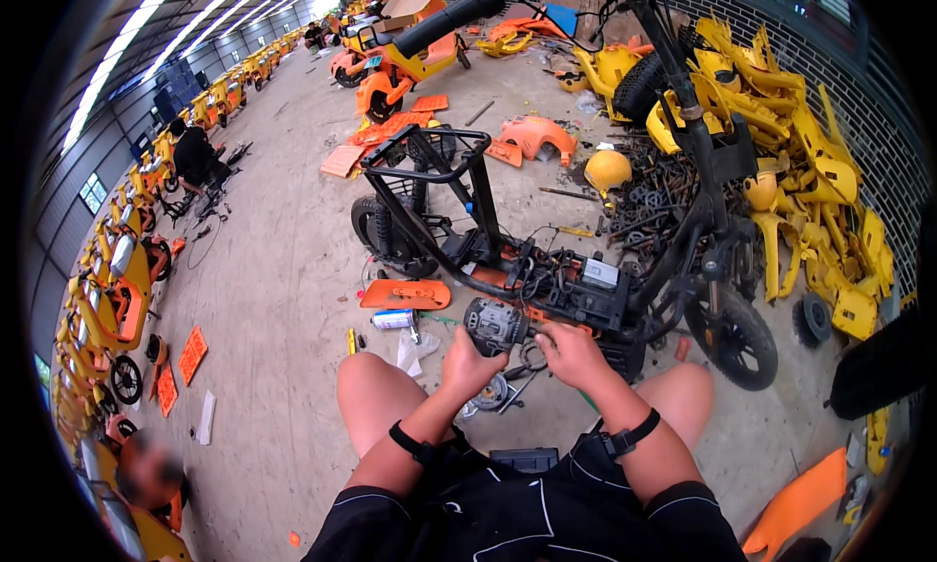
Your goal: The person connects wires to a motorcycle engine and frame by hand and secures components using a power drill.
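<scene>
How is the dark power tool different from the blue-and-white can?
The power tool is held up in the left hand, while the can lies on its side on the floor. The power tool is bulky and irregular; the can is a slimmer cylinder. Both are in front of the person.

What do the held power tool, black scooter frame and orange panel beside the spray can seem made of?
Power tool: probably hard plastic outside, from its dull, dark grey, moulded-looking housing.
Black scooter frame: likely painted or coated metal, given its stout tubes with faint highlights.
Orange panel: apparently smooth plastic, judging by its thin, evenly coloured sheet.
</scene>
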{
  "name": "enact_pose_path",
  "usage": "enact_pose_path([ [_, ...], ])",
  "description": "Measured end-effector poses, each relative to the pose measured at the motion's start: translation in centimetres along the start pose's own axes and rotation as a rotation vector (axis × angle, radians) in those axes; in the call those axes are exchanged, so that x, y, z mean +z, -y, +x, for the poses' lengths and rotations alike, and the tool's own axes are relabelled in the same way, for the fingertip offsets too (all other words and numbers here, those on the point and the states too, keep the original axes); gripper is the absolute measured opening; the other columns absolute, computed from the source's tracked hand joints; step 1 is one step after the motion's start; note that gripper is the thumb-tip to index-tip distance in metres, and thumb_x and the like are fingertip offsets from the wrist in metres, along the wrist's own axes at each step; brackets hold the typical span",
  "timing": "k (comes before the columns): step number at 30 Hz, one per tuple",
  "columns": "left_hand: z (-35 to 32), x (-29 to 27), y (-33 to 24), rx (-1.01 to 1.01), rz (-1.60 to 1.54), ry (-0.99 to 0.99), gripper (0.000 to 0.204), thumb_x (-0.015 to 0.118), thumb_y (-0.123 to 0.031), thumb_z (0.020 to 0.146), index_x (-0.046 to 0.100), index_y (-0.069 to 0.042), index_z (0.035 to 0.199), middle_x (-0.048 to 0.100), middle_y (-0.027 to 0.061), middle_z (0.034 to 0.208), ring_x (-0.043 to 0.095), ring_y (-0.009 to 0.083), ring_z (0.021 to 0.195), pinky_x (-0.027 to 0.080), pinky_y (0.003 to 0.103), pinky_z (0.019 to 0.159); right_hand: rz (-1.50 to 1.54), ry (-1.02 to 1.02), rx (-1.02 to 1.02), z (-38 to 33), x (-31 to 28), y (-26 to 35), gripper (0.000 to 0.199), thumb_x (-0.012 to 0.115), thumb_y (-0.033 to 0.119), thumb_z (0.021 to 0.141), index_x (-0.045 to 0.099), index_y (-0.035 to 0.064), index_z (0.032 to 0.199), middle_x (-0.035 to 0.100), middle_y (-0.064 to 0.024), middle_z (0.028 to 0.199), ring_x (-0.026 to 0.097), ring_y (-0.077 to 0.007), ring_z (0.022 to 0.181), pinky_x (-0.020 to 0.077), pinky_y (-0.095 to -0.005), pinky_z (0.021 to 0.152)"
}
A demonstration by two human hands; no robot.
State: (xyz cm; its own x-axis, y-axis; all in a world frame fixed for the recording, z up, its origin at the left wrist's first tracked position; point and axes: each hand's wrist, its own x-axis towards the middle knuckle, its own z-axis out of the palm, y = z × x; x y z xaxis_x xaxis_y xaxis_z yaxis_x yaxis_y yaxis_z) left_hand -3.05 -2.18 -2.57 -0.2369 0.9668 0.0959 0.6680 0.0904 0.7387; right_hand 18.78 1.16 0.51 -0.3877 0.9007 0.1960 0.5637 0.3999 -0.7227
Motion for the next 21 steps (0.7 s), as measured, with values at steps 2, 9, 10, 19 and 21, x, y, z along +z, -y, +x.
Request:
enact_pose_path([
  [2,0.0,0.0,0.2,0.005,0.004,0.001,0.071,0.085,-0.036,0.068,0.045,0.006,0.109,0.069,0.0297,0.096,0.068,0.0475,0.091,0.055,0.051,0.078,0.012,0.006,0.006,0.0,0.0,0.2,0.022,0.059,0.022,0.100,0.066,0.0023,0.106,0.068,-0.0222,0.094,0.065,-0.0427,0.091,0.0506,-0.0502,0.078],
  [9,0.1,0.1,0.2,-0.003,0.014,0.016,0.071,0.085,-0.034,0.068,0.045,0.006,0.111,0.069,0.0297,0.096,0.069,0.0470,0.090,0.055,0.050,0.078,0.027,-0.009,-0.015,-0.1,-0.1,0.2,0.022,0.061,0.019,0.097,0.066,0.0013,0.110,0.068,-0.0231,0.096,0.066,-0.0432,0.093,0.0512,-0.0505,0.080],
  [10,0.1,0.1,0.1,-0.002,0.014,0.018,0.071,0.085,-0.034,0.068,0.045,0.007,0.111,0.069,0.0296,0.096,0.069,0.0468,0.090,0.055,0.050,0.078,0.028,-0.015,-0.021,-0.2,-0.1,0.2,0.022,0.061,0.018,0.097,0.066,0.0012,0.110,0.068,-0.0232,0.096,0.066,-0.0432,0.093,0.0513,-0.0504,0.080],
  [19,0.1,-0.1,-0.5,-0.020,0.052,0.048,0.073,0.085,-0.034,0.068,0.046,0.007,0.114,0.070,0.0288,0.097,0.070,0.0454,0.091,0.056,0.049,0.078,-0.025,-0.005,-0.037,-0.2,0.2,-0.5,0.022,0.063,0.020,0.095,0.067,0.0005,0.106,0.068,-0.0236,0.095,0.066,-0.0433,0.093,0.0514,-0.0511,0.080],
  [21,0.1,0.1,-0.3,-0.011,0.045,0.035,0.073,0.085,-0.034,0.068,0.046,0.007,0.113,0.070,0.0291,0.096,0.070,0.0460,0.090,0.056,0.049,0.078,-0.034,0.001,-0.031,-0.1,0.1,-0.5,0.022,0.063,0.020,0.095,0.067,0.0005,0.104,0.068,-0.0233,0.094,0.066,-0.0432,0.093,0.0514,-0.0512,0.080],
])
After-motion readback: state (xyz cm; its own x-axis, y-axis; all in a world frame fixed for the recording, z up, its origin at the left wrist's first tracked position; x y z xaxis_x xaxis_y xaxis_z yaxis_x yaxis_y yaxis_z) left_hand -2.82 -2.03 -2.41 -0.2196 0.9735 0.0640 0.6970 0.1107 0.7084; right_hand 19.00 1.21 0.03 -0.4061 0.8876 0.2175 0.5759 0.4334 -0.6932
